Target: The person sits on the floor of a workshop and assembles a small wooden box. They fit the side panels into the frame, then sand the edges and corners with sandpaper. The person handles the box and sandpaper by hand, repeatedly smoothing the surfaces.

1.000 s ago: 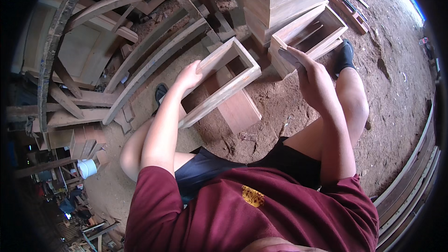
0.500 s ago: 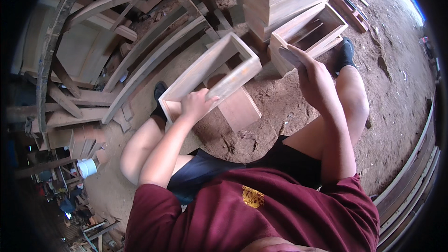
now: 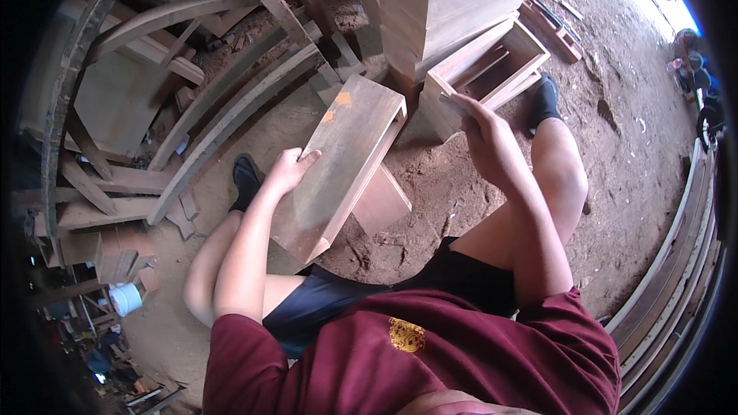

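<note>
My left hand (image 3: 288, 172) grips the long edge of a wooden drawer box (image 3: 342, 161), thumb on top. The drawer lies tilted between my knees, its broad side turned up, with orange patches near the far end. My right hand (image 3: 486, 137) is raised to the right of it, fingers extended together around a thin greyish flat piece (image 3: 453, 105) that I cannot make out well. That hand is just in front of a second open drawer box (image 3: 440, 111). Under the held drawer, a flat wooden board (image 3: 382, 204) sticks out.
A tall stack of pale wooden boxes (image 3: 403, 8) stands ahead. Curved timber frames (image 3: 231, 134) fill the left side, with a white bucket (image 3: 124, 299) behind them. Long planks (image 3: 669, 261) lie along the right. The dirt floor (image 3: 615, 154) is rough.
The left hand has turned the drawer over, so its open inside is hidden and a broad side faces up. The right hand stays raised, and the view has shifted slightly.
</note>
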Demonstrator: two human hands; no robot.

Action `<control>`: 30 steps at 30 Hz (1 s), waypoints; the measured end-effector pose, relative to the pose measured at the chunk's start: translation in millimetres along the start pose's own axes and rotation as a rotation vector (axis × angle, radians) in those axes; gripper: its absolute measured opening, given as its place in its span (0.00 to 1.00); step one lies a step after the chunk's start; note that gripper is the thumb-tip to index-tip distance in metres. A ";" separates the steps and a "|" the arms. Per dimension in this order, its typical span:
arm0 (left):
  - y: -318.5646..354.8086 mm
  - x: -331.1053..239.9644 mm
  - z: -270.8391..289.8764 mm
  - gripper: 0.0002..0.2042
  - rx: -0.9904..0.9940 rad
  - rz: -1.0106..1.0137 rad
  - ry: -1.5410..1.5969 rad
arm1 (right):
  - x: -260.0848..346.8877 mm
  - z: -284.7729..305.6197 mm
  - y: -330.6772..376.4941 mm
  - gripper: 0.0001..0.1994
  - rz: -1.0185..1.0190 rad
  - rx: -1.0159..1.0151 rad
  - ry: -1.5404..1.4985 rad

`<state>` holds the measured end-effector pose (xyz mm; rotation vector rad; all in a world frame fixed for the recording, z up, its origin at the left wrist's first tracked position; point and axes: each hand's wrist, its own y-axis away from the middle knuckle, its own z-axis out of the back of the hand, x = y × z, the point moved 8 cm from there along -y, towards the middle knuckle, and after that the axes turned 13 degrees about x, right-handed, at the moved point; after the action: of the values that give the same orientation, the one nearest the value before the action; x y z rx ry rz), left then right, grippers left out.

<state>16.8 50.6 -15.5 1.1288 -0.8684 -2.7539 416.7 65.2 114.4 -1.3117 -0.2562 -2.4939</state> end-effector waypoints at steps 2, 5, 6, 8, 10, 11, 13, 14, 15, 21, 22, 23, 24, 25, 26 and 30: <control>2.8 -12.9 12.8 0.30 -0.163 0.015 -0.089 | -3.5 -12.1 -3.9 0.20 0.006 0.045 -0.039; -4.2 -38.8 15.6 0.31 -0.302 0.081 -0.014 | -2.6 -25.5 -11.9 0.21 0.018 0.069 -0.097; -6.5 -44.2 12.6 0.32 -0.315 0.117 -0.075 | -4.2 -31.1 -16.2 0.21 0.049 0.049 -0.045; -5.9 -68.1 0.2 0.30 -0.396 0.094 -0.360 | -17.0 -41.3 -25.7 0.23 0.070 0.038 0.001; -1.9 -70.3 -1.1 0.29 -0.366 0.012 -0.255 | -28.4 -47.9 -32.4 0.25 0.044 0.026 0.006; -0.9 -70.7 0.6 0.28 -0.351 -0.030 -0.202 | -29.4 -50.6 -33.9 0.25 0.032 0.013 0.031; -3.8 -65.6 1.0 0.27 -0.269 -0.073 -0.199 | -33.1 -57.6 -34.5 0.25 0.008 0.048 0.031; -0.3 -74.8 0.0 0.26 -0.219 -0.094 -0.198 | -35.6 -61.9 -32.3 0.24 -0.028 0.054 0.018; -0.2 -78.5 -3.8 0.36 -0.098 -0.013 -0.227 | -32.8 -63.5 -30.7 0.24 -0.011 0.061 0.006; -17.2 -66.4 -16.9 0.35 -0.213 -0.117 -0.498 | -22.0 -105.7 -25.1 0.25 0.047 0.039 0.352; -20.5 -59.9 -19.9 0.37 -0.312 -0.114 -0.504 | -20.2 -113.1 -25.1 0.26 0.023 0.050 0.425; -20.7 -56.2 -21.8 0.39 -0.413 -0.110 -0.510 | -19.2 -121.9 -27.5 0.29 0.045 0.120 0.430; -19.6 -51.2 -22.4 0.41 -0.514 -0.103 -0.514 | -21.4 -130.8 -26.7 0.35 0.017 0.221 0.475; -24.1 -56.8 -24.6 0.42 -0.364 -0.082 -0.475 | -25.8 -133.3 -26.4 0.39 0.013 0.237 0.542; -19.8 -72.7 -17.5 0.43 -0.215 -0.060 -0.439 | -29.4 -135.8 -25.5 0.43 0.011 0.254 0.607; -22.0 -58.4 -21.4 0.45 -0.105 -0.086 -0.323 | -19.7 -144.9 -44.1 0.50 -0.029 0.319 0.770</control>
<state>77.4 72.8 -2.0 0.7318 -0.7013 -3.0654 300.1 67.0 15.7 -0.1864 -0.4533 -2.6228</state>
